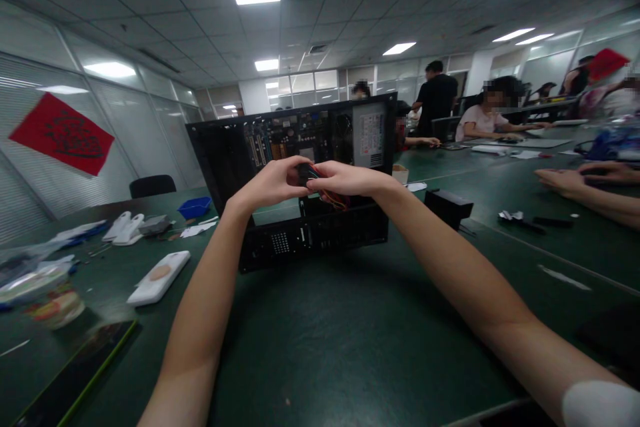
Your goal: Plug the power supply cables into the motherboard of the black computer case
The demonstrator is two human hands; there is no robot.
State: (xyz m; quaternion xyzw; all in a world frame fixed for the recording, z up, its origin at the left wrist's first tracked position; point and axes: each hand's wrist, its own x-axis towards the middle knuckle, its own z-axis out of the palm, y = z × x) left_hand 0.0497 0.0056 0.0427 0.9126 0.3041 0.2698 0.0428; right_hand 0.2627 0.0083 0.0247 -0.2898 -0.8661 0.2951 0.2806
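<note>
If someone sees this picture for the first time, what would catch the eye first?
Probably the open black computer case in the centre. In front, the left hand and right hand hold coloured cables; at far left, a bright red paper hangs on the glass wall.

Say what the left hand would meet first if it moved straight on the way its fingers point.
Most likely the cables at the right hand, then that hand itself; exact depth between the left hand and them is unclear.
</note>
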